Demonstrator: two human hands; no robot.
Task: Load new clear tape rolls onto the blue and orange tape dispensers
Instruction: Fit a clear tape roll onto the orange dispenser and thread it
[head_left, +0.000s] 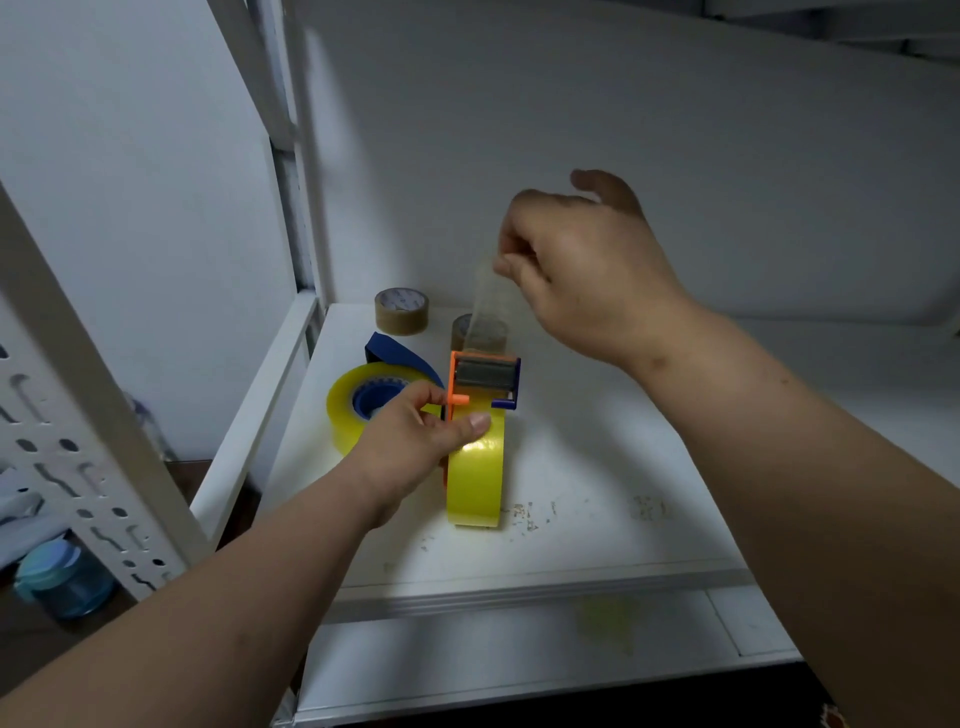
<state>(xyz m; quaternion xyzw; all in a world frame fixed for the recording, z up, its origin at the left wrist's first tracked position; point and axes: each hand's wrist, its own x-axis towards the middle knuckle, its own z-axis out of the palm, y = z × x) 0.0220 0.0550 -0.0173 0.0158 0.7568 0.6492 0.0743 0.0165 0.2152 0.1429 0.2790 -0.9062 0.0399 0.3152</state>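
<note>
open: shelf (597, 467) right side | blocked: left – blue dispenser (395, 356), brown rolls (401, 310)

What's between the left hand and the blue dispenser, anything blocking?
Nothing visible. The blue dispenser lies just behind the left hand, which grips the orange dispenser. The right hand pinches the tape strip above, out of that path.
</note>
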